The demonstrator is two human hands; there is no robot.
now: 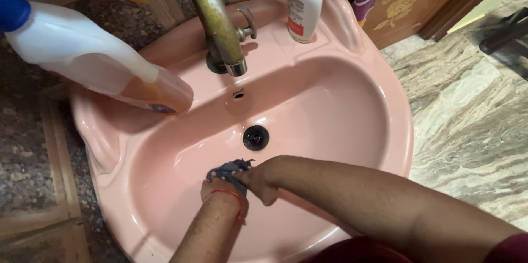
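Both my hands meet low in a pink wash basin (330, 103), just below the black drain (256, 137). A small dark grey cloth (224, 171) is bunched between them. My left hand (220, 188), with a red thread around its wrist, comes up from the bottom edge and grips the cloth from below. My right hand (259, 177) reaches in from the right and pinches the same cloth with closed fingers. The cloth rests against the basin's inner wall.
A worn metal tap (217, 21) rises over the basin's back. A big translucent bottle (93, 62) with a blue cap and orange liquid lies tilted on the left rim. A white bottle (304, 1) stands at the back right. Marbled floor (473, 120) lies to the right.
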